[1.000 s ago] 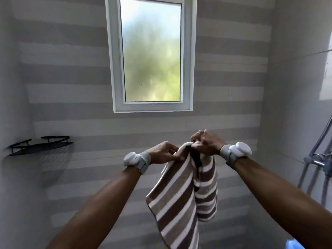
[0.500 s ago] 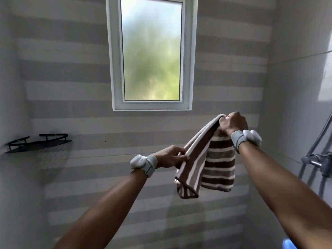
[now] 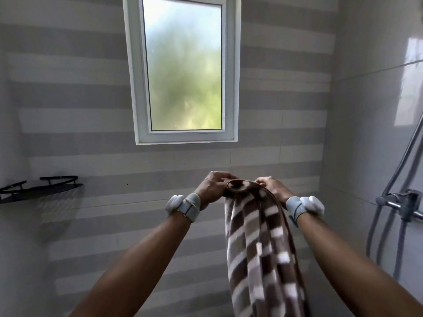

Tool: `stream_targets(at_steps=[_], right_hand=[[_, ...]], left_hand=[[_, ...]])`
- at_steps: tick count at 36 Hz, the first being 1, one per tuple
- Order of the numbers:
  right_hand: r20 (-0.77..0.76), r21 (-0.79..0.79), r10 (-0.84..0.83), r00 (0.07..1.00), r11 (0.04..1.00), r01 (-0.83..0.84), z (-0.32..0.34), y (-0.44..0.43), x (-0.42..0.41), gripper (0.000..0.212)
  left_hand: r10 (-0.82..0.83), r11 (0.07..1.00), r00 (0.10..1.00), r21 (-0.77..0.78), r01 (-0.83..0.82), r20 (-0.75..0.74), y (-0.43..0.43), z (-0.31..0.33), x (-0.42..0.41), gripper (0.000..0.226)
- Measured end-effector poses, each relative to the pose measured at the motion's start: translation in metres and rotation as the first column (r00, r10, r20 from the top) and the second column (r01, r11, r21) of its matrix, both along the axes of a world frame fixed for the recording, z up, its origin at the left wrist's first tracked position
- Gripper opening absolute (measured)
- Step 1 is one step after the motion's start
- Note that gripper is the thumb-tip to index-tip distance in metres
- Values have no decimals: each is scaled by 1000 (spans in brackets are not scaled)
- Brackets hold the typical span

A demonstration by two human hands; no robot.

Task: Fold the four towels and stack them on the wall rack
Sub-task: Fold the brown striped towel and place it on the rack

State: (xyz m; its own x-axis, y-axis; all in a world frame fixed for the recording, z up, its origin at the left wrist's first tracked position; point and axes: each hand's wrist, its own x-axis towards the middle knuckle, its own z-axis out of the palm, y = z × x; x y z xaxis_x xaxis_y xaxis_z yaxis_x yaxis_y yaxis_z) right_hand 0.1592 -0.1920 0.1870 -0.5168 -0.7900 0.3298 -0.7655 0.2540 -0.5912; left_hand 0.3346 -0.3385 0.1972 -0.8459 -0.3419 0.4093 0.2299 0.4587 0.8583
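Note:
A brown, grey and white striped towel [image 3: 261, 248] hangs in mid-air in front of me, doubled over, its lower end running off the bottom of the frame. My left hand [image 3: 215, 186] grips the towel's top fold on the left. My right hand [image 3: 273, 187] pinches the same top edge on the right, close beside the left hand. A black wall rack [image 3: 41, 187] is fixed in the left corner at about hand height, and it looks bare. No other towels are in view.
A frosted window [image 3: 183, 69] sits in the striped tile wall ahead. A chrome shower mixer [image 3: 402, 203] with hoses [image 3: 377, 243] sticks out from the right wall near my right forearm.
My right hand has come down and left from its raised position to meet my left hand. The towel, held up at a slant before, now hangs long and straight down from both hands.

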Motion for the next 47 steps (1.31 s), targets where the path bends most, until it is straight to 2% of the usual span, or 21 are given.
stream_targets(at_steps=[3, 6, 10, 14, 17, 19, 25, 28, 31, 34, 36, 38, 43, 47], right_hand=[[99, -149, 206, 974, 970, -190, 10, 5, 8, 17], [208, -254, 291, 934, 938, -236, 23, 9, 37, 42], [209, -193, 306, 929, 944, -268, 24, 16, 50, 54], [147, -110, 273, 951, 960, -258, 23, 16, 46, 38], [123, -54, 288, 950, 957, -284, 21, 15, 44, 58], [93, -45, 277, 956, 961, -274, 18, 13, 41, 63], [-76, -70, 263, 962, 961, -269, 11, -2, 38, 49], [-164, -134, 220, 962, 961, -243, 8, -11, 43, 35], [-208, -246, 114, 972, 955, -165, 7, -18, 47, 22], [-231, -331, 47, 972, 936, -123, 9, -25, 50, 12], [-230, -380, 39, 972, 916, -126, 11, -27, 53, 5], [-203, -415, 65, 977, 898, -146, 13, -28, 57, 11], [-121, -407, 163, 979, 891, -199, 12, -28, 69, 38], [-200, -430, 126, 972, 880, -202, 11, -33, 68, 23]], left_hand=[[78, 989, 997, 120, -81, 25, -7, -6, -9, 23], [116, 977, 990, 172, -128, 77, -11, -15, -13, 23], [185, 966, 981, 172, -193, 61, -12, -21, -14, 26], [135, 972, 989, 184, -144, 64, -13, -11, -8, 31], [85, 991, 995, 102, -90, 54, -14, -7, -3, 35], [66, 993, 997, 96, -70, 49, -12, -4, 2, 34], [-17, 1000, 999, -16, 18, 47, -24, -7, 12, 43], [32, 997, 999, -65, -30, 32, -31, -10, 14, 41], [81, 996, 997, -43, -81, 13, -39, -13, 12, 37], [206, 974, 979, -104, -204, 8, -46, -14, 13, 32], [279, 951, 960, -133, -280, -23, -52, -15, 10, 39], [359, 922, 931, -128, -365, -67, -52, -13, 11, 49], [471, 840, 864, -209, -500, -176, -42, -2, 13, 42], [511, 795, 822, -227, -563, -250, -36, 1, 9, 56]])
